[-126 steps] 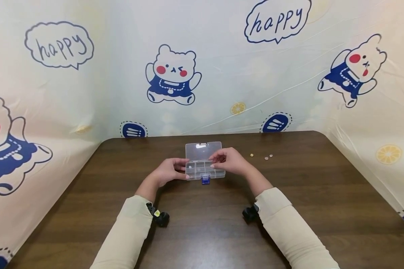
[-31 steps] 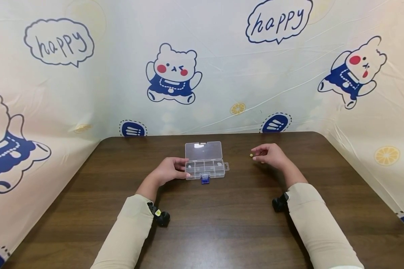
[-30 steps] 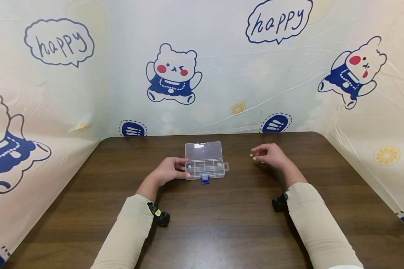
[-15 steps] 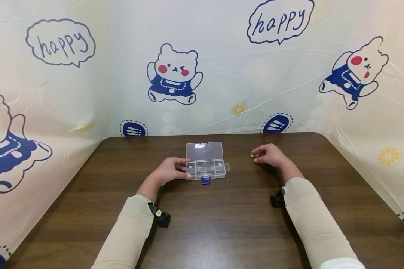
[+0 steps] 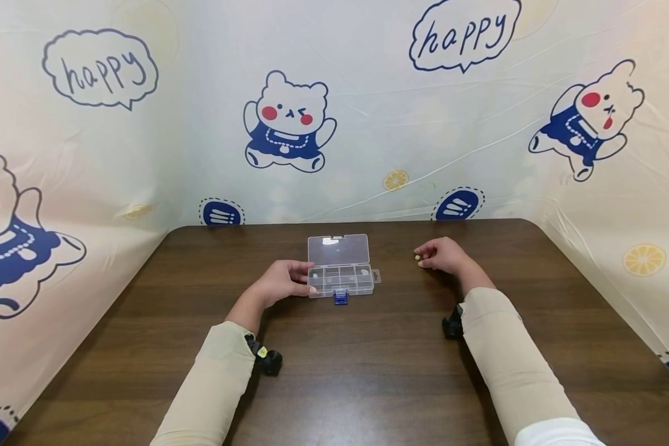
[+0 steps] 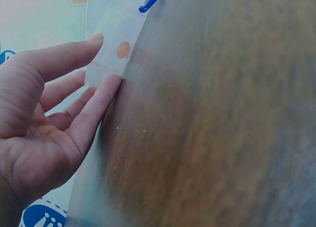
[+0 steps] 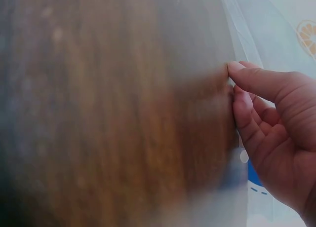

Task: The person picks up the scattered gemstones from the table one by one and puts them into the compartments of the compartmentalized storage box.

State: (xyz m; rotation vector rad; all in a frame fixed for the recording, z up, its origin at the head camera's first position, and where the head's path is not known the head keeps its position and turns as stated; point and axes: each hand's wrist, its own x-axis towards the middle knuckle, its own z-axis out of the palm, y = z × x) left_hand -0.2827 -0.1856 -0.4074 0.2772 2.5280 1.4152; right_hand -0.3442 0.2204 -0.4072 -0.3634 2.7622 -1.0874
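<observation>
A clear plastic compartment box (image 5: 340, 280) stands with its lid (image 5: 338, 251) raised and its blue latch (image 5: 341, 298) towards me. Small pale pieces show in some compartments; an orange-pink round piece (image 6: 123, 50) shows in the box in the left wrist view. My left hand (image 5: 279, 285) grips the box's left end between thumb and fingers. Right of the box, my right hand (image 5: 447, 255) has its thumb and fingertips at a small yellow bead (image 5: 417, 256). Whether they pinch it is too small to tell. A pale round spot (image 7: 244, 156) lies below this hand in the right wrist view.
Everything sits on a brown wooden table (image 5: 340, 371). A printed cloth (image 5: 368, 124) with bears hangs behind it and at both sides. A clear hanging tab (image 5: 376, 276) sticks out from the box's right end.
Some seconds ago my right hand was over the box's compartments. It has since moved right to the yellow bead and shifted only slightly there. My left hand stays on the box.
</observation>
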